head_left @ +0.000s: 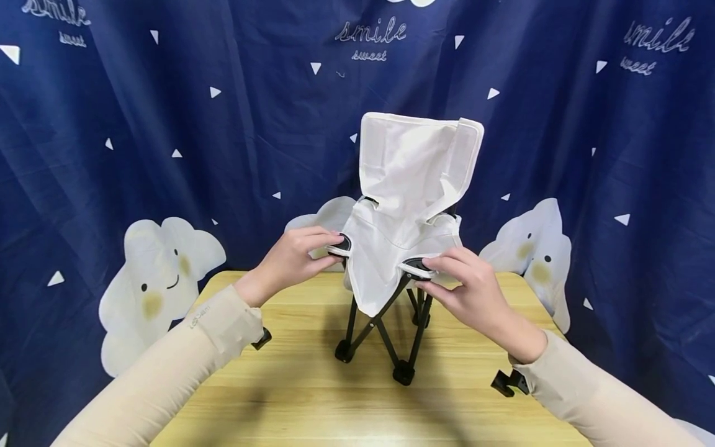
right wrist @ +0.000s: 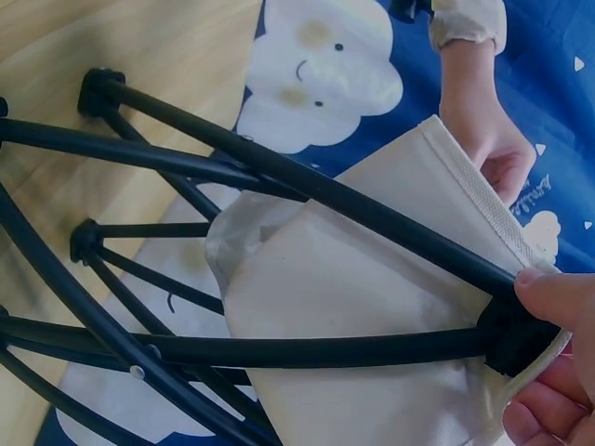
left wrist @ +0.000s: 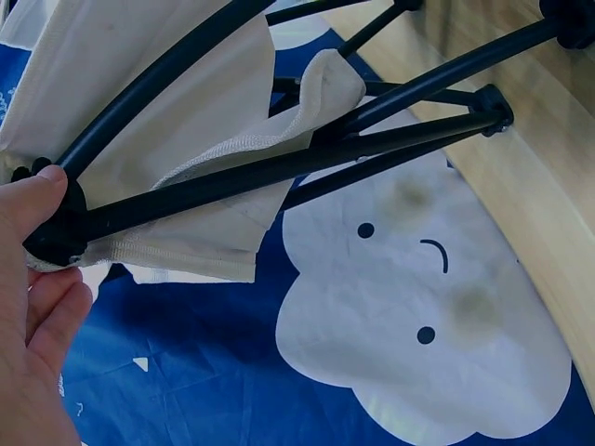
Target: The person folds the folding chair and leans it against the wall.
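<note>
A small folding chair [head_left: 410,167] with a white fabric seat and backrest stands unfolded on the table, facing me. Its thin black legs cross in X shapes and end in black feet. My left hand [head_left: 296,257] pinches the black corner joint at the seat's left front, thumb below and fingers on top. At the right front, my right hand [head_left: 472,285] grips the matching black corner piece [head_left: 418,267]. The left wrist view shows a leg tube [left wrist: 279,172] running out from the held joint. From the right side, fabric [right wrist: 363,269] hangs between the tubes.
The light wooden table [head_left: 279,385] carries the chair near its back edge. Behind it hangs a dark blue curtain [head_left: 268,124] with white triangles, lettering and smiling clouds. Black mounts [head_left: 508,383] stick out beneath both beige sleeves.
</note>
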Available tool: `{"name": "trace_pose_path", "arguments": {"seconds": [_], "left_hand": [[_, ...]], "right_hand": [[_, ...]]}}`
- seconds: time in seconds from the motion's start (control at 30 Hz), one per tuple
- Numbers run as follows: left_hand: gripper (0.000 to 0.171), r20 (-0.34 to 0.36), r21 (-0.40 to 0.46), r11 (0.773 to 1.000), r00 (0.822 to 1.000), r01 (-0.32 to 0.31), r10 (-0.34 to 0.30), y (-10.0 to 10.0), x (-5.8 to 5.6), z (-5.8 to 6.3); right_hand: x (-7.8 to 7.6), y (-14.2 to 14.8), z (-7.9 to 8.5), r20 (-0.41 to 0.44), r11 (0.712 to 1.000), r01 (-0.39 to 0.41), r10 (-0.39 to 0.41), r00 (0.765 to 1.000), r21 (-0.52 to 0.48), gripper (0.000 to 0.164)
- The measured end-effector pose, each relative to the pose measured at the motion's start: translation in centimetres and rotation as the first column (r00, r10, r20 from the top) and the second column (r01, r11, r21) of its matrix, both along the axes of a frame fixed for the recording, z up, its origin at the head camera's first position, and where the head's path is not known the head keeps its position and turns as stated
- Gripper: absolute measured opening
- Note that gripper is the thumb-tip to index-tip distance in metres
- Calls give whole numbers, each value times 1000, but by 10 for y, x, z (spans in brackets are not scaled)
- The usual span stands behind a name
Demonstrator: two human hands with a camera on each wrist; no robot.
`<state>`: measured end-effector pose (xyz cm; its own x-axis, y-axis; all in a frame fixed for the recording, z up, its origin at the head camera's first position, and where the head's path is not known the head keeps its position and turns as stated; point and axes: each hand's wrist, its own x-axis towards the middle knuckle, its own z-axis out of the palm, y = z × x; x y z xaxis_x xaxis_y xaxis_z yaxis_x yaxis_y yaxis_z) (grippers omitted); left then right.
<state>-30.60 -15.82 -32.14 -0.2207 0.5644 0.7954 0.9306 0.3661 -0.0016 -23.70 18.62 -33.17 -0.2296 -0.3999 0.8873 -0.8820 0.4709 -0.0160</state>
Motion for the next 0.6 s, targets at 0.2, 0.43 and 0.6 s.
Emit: {"name": "trace_pose_path", "arguments": {"seconds": [0.2,0.43,0.6], "left_hand": [[37,-6,9,1000,1000,-10,10,2,-1,0],[37,-18,19,999,999,-31,31,5,-2,-1],[36,-23,25,999,999,-43,44,7,-1,0]], "right_hand": [[-5,-1,2,-4,1000,-9,9,1000,-12,41],[-9,-2,2,-1,1000,-4,4,1000,-9,29],[-11,-5,2,-8,1000,4,-4,1000,-25,42]]}}
